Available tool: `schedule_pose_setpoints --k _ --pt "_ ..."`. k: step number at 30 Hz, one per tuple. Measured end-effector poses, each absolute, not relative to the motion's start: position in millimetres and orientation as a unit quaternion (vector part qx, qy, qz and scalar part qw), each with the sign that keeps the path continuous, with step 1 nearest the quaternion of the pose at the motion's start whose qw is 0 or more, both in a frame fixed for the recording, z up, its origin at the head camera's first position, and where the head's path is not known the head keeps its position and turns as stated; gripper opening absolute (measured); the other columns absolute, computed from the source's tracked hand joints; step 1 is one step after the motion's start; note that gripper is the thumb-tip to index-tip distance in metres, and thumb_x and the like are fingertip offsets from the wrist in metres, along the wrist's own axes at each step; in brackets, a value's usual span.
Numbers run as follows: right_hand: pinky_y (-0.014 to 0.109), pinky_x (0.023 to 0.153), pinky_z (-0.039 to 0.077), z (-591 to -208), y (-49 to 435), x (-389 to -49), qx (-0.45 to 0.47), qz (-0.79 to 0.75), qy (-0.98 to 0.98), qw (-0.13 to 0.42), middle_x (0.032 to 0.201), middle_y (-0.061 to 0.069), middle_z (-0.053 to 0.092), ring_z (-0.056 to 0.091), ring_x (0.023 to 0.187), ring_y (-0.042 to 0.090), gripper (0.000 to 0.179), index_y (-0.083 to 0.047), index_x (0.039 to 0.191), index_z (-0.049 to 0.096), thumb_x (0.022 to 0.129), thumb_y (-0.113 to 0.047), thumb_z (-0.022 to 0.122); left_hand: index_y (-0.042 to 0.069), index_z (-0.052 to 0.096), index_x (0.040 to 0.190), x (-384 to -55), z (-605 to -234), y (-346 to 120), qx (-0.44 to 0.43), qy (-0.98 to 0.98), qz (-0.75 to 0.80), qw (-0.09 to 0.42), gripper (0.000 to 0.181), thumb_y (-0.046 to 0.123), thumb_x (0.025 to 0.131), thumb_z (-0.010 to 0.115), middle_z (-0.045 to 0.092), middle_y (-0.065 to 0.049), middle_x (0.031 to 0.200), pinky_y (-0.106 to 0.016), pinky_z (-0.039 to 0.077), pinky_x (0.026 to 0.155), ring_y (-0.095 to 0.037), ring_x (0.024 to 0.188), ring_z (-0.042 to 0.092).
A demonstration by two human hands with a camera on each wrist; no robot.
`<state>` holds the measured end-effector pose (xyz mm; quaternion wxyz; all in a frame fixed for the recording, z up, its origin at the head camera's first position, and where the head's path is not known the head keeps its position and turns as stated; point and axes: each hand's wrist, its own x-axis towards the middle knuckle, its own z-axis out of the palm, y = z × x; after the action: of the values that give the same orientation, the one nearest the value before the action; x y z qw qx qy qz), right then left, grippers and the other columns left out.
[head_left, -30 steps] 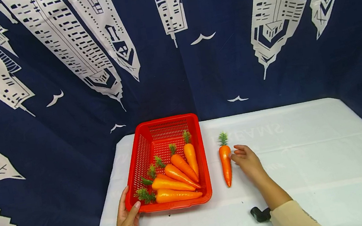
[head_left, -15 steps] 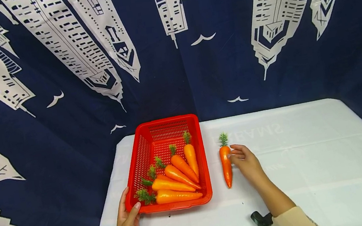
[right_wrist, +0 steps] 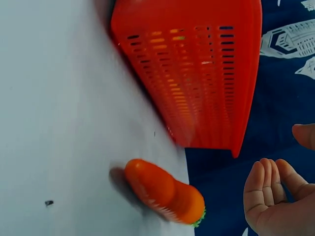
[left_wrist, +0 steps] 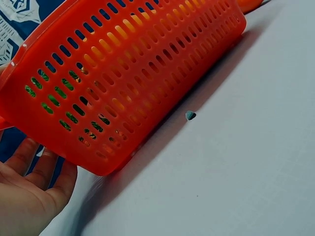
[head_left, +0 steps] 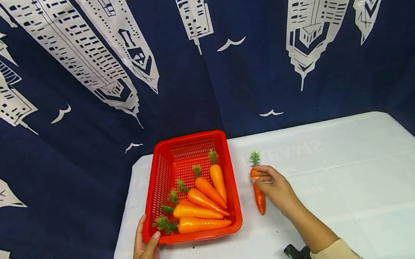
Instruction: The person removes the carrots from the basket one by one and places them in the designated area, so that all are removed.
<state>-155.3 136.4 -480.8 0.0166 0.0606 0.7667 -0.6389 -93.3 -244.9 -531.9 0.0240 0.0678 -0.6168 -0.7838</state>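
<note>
A red perforated basket stands at the left of the white table, with several orange carrots with green tops inside. At its near left corner my left hand grips the rim, thumb on top; in the left wrist view the fingers lie outside, below the rim. One more carrot lies on the table just right of the basket. Over its upper part hovers my right hand. The right wrist view shows that carrot apart from the hand, whose thumb and fingers are spread.
A small black device shows beside my right wrist. Behind the white table hangs a dark blue cloth with white building prints. A tiny dark fragment lies in front of the basket.
My right hand has moved left from the carrot's right side to over its upper part. The left hand, the basket and the loose carrot stay in place.
</note>
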Motion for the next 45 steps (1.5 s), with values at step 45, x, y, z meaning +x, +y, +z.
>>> schedule_pose_setpoints --k 45 --pt "0.019 0.094 0.054 -457 78 -126 -0.146 -0.652 0.742 0.052 0.126 0.011 0.062 0.062 0.113 0.028 0.039 -0.008 0.13 0.059 0.094 -0.015 0.072 0.029 0.022 0.16 -93 -532 -245 0.078 -0.624 -0.778 0.014 0.066 0.01 0.104 0.052 0.024 0.006 0.164 -0.015 0.045 0.097 0.0 0.129 0.048"
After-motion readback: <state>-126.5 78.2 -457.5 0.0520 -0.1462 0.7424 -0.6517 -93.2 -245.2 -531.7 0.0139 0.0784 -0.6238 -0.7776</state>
